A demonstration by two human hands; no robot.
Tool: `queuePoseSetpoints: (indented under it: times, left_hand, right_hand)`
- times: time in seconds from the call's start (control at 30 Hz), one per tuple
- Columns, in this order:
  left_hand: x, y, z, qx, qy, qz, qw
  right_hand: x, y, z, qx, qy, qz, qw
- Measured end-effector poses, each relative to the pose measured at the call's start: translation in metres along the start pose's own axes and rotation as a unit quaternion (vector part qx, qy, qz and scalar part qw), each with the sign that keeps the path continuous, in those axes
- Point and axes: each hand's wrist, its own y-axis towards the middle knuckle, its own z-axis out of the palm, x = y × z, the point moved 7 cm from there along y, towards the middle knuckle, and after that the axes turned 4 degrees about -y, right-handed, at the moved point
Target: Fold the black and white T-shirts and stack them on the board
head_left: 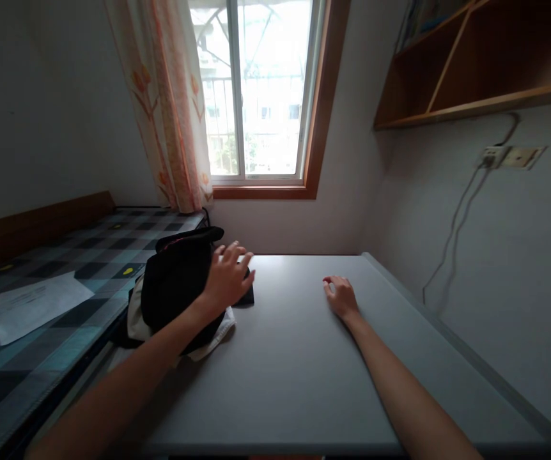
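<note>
On the left of the grey-white table [294, 370] sits a pile of soft black cloth items [172, 281] with white and beige parts below. Its rounded top and curved edges look like caps, though I cannot tell for certain. My left hand [227, 276] is over the pile's right side, palm down, fingers spread and holding nothing. Whether it touches the cloth is unclear. Just behind that hand, a flat black thing [247, 296] shows in part. My right hand [341, 296] rests on the table's right half, fingers loosely bent, thumb apart, nothing visible in it.
A bed with a checked cover [64, 255] adjoins the table's left side, with white papers [31, 306] on it. Ahead are a window [270, 96] and a flowered curtain [170, 115]. A wooden shelf [477, 105] and a socket with a cable [493, 155] are on the right wall.
</note>
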Motion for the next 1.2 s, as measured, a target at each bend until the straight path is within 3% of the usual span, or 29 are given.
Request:
queuePoseSetpoints:
  times: [0.1,0.17,0.27,0.37,0.6,1.2]
  left_hand:
    - [-0.055,-0.009,0.055,0.09,-0.093,0.046,0.991]
    - [-0.075,-0.017,0.095,0.153,-0.132,0.042,0.979]
    - [-0.084,-0.025,0.141,0.212,-0.148,0.019,0.966]
    - [-0.08,-0.029,0.162,0.245,-0.152,0.004,0.957]
    - [-0.078,-0.039,0.165,0.263,-0.16,0.014,0.951]
    - [-0.078,-0.04,0.166,0.267,-0.167,0.008,0.949]
  right_hand:
    - [-0.005,-0.003,-0.004,0.013,-0.053,0.011,0.998]
    - [-0.01,-0.006,-0.005,0.032,-0.079,0.019,0.996]
    - [-0.018,-0.01,-0.005,0.057,-0.107,0.049,0.991]
    - [-0.023,-0.012,0.002,0.1,-0.134,0.083,0.982]
    - [-0.022,-0.016,0.024,0.231,-0.152,0.103,0.955]
    - [-0.022,-0.018,0.024,0.246,-0.154,0.102,0.951]
